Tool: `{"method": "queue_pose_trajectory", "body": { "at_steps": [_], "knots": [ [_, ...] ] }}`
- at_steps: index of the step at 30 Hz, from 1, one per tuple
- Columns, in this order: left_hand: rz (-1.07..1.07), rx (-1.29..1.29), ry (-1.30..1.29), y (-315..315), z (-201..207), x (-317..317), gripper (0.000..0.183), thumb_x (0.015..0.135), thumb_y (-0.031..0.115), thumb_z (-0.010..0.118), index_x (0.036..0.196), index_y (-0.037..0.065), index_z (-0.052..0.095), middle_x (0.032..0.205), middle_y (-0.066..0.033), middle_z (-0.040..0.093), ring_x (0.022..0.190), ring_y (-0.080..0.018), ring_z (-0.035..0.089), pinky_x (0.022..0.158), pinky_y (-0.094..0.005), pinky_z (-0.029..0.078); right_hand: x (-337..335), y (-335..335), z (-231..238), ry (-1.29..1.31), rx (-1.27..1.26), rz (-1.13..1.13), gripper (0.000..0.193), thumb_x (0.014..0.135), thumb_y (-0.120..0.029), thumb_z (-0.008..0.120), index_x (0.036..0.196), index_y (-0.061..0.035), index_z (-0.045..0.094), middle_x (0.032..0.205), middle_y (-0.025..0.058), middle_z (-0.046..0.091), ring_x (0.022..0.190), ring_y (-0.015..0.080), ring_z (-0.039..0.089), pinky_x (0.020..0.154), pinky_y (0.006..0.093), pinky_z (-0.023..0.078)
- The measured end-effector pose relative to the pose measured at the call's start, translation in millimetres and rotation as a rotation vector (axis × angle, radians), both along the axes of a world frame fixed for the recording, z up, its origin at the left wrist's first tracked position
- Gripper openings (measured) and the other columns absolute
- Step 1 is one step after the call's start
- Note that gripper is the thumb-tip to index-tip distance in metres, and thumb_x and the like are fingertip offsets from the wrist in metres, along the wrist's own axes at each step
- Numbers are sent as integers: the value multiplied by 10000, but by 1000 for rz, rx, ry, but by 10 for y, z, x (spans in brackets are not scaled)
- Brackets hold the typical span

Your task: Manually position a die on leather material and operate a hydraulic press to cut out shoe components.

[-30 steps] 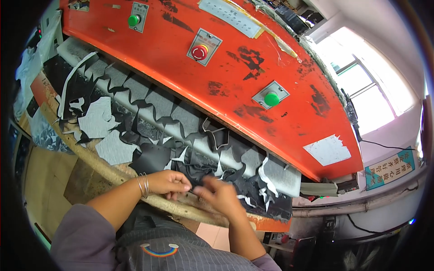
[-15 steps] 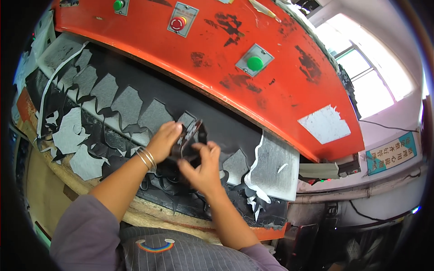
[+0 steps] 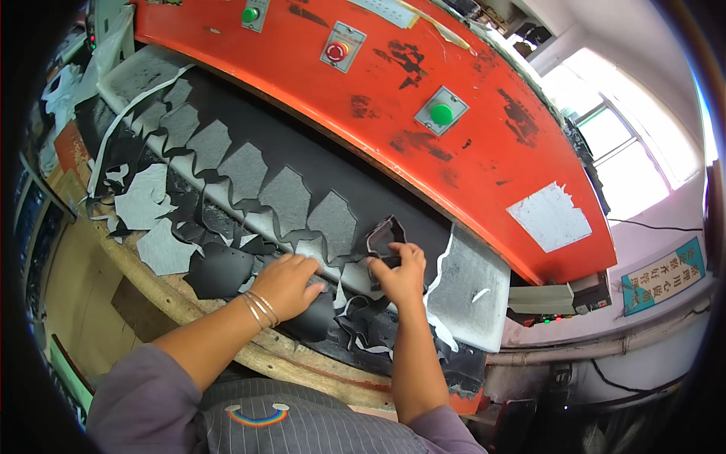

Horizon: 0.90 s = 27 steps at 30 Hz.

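Observation:
My right hand grips the near side of a dark metal cutting die, a hollow angular outline standing on a black sheet. To its left, my left hand is closed, with a smooth black cut piece at its fingers and thumb; part of this piece is hidden under the hand. A row of house-shaped cutouts runs along the sheet, showing the grey board below. Another black cut piece lies left of my left hand.
A red machine beam with green buttons and a red stop button spans the far side. White scraps and black offcuts litter the near edge. The pale board shows at right.
My hands have parted. The left moved back toward the near edge with a black piece; the right carried the die rightward and set it on the sheet. The view has shifted slightly.

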<state>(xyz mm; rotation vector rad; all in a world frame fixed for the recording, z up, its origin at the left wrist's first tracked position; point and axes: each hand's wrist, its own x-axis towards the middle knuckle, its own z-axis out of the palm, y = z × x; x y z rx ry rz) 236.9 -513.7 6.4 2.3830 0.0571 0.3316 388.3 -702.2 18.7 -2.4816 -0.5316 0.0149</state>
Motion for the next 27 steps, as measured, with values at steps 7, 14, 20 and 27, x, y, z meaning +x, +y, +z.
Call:
{"method": "queue_pose_trajectory", "body": {
  "at_steps": [7, 14, 20, 27],
  "knots": [
    [85, -73, 42, -296, -323, 618, 723, 810, 152, 593, 1405, -37, 229, 1181, -132, 605, 1134, -320, 514, 993, -455, 332, -11, 70, -189, -51, 15, -87, 904, 642, -394, 795, 1352, -8, 389, 1321, 285, 437, 1217, 410, 420, 1003, 438, 362],
    [129, 51, 64, -430, -407, 905, 812, 801, 129, 559, 1438, -88, 105, 1374, -93, 497, 1341, -239, 351, 1085, -473, 194, -43, -251, -492, -35, -72, -43, 1121, 705, -470, 762, 1440, 76, 115, 1384, 236, 441, 1317, 327, 385, 1061, 530, 188],
    [245, 26, 33, -546, -436, 1070, 810, 777, 108, 544, 1441, -77, 117, 1365, -90, 511, 1293, -246, 412, 1082, -466, 188, 60, -240, -562, -128, -67, -46, 1020, 719, -477, 736, 1413, 77, 235, 1385, 245, 428, 1309, 317, 397, 1058, 524, 204],
    [301, 102, -11, -647, -501, 1188, 793, 774, 107, 539, 1440, -56, 141, 1346, -73, 522, 1285, -231, 412, 1073, -453, 206, 129, -231, -582, -201, -108, -54, 959, 756, -455, 708, 1407, 77, 245, 1394, 220, 429, 1305, 311, 401, 1058, 529, 208]
  ]
}}
